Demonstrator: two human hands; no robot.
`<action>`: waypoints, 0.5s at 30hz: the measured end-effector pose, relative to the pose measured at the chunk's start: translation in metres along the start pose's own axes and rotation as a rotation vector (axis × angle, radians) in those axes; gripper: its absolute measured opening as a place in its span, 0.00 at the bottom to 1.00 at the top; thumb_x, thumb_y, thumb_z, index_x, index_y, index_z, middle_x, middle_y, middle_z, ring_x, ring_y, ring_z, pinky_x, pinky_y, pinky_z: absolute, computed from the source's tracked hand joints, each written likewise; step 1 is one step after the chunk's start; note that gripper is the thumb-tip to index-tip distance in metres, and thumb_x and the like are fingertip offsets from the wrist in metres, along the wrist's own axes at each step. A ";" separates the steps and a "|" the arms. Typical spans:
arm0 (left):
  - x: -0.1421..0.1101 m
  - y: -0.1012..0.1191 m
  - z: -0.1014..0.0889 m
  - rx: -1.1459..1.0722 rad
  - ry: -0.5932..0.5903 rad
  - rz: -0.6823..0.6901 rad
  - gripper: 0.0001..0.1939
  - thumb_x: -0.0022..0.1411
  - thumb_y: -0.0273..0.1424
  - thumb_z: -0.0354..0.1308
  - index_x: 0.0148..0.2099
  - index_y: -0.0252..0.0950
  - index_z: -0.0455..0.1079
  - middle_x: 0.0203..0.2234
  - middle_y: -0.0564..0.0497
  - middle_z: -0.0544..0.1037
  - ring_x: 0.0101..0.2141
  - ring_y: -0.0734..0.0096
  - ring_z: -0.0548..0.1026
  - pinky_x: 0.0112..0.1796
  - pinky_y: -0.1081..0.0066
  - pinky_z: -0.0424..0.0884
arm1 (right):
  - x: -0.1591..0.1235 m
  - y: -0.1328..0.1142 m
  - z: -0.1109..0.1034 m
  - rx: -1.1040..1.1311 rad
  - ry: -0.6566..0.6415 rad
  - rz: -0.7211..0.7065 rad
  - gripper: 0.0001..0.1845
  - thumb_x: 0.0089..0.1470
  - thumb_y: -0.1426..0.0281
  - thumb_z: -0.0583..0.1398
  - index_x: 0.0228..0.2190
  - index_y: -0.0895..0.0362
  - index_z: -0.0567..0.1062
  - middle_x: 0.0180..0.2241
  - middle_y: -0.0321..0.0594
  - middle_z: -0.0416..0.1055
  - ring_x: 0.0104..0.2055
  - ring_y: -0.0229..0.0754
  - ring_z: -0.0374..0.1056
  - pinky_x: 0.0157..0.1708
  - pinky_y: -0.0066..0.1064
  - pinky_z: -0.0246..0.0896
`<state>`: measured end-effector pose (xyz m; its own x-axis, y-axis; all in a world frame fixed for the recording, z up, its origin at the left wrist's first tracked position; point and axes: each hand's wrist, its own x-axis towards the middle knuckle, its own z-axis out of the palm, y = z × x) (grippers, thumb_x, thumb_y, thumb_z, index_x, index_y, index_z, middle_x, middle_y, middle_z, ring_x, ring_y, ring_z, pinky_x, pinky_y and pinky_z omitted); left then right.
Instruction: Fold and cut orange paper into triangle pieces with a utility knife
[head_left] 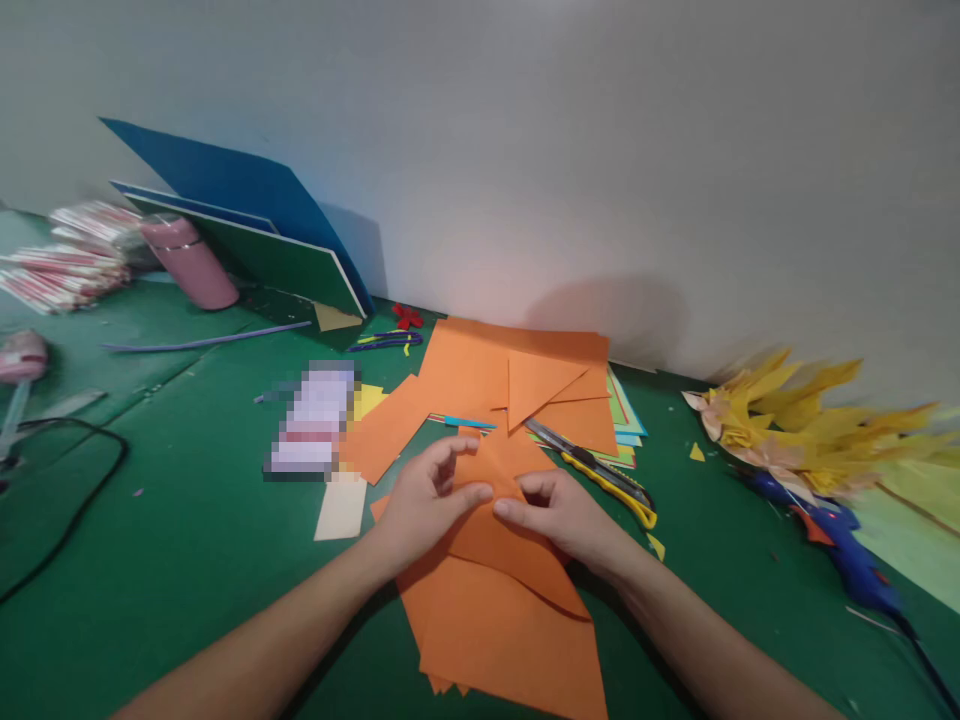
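Between my two hands is a piece of orange paper (499, 540), curved slightly and raised above other orange sheets (517, 630). My left hand (435, 490) is closed on its left side, with the thumb across the front. From the right, my right hand (562, 510) pinches the same piece, thumb in front and fingers curled at the edge. Just beyond the hands, a yellow and grey utility knife (592, 460) lies beside orange paper pieces (544, 385). Part of the held piece's far edge is hidden by my fingers.
A blurred-out phone (311, 420) and a cream paper scrap (340, 507) lie left. At right are a blue glue gun (847, 550) and yellow paper leaves (810, 410). Boards (247, 240) and a pink bottle (191, 262) stand at the back left. A black cord (112, 500) curves across the left.
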<state>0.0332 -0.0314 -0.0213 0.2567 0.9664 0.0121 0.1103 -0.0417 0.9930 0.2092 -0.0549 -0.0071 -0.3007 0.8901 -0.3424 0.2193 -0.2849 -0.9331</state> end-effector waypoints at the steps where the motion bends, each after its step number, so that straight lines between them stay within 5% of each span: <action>1: 0.000 -0.001 0.000 -0.024 -0.007 0.007 0.20 0.47 0.34 0.63 0.44 0.38 0.68 0.40 0.49 0.74 0.40 0.65 0.72 0.37 0.68 0.69 | 0.000 0.000 0.001 -0.001 0.006 -0.001 0.31 0.34 0.44 0.64 0.14 0.56 0.59 0.16 0.27 0.49 0.19 0.30 0.43 0.19 0.26 0.37; 6: 0.000 -0.002 0.003 -0.205 -0.035 -0.011 0.23 0.46 0.29 0.64 0.47 0.39 0.67 0.47 0.45 0.71 0.47 0.62 0.70 0.43 0.66 0.68 | 0.001 -0.001 0.002 0.066 0.018 0.011 0.28 0.32 0.47 0.66 0.19 0.56 0.64 0.17 0.29 0.55 0.20 0.31 0.49 0.21 0.26 0.43; 15: 0.001 0.010 -0.001 -0.156 0.047 -0.044 0.18 0.45 0.33 0.66 0.41 0.37 0.71 0.36 0.50 0.73 0.33 0.71 0.69 0.35 0.71 0.69 | 0.002 0.000 0.004 -0.022 0.087 -0.037 0.23 0.35 0.55 0.66 0.17 0.55 0.59 0.17 0.26 0.49 0.21 0.31 0.44 0.20 0.26 0.39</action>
<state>0.0333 -0.0310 -0.0114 0.2097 0.9773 -0.0305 -0.0309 0.0377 0.9988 0.2054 -0.0547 -0.0076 -0.2276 0.9277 -0.2961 0.2297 -0.2444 -0.9421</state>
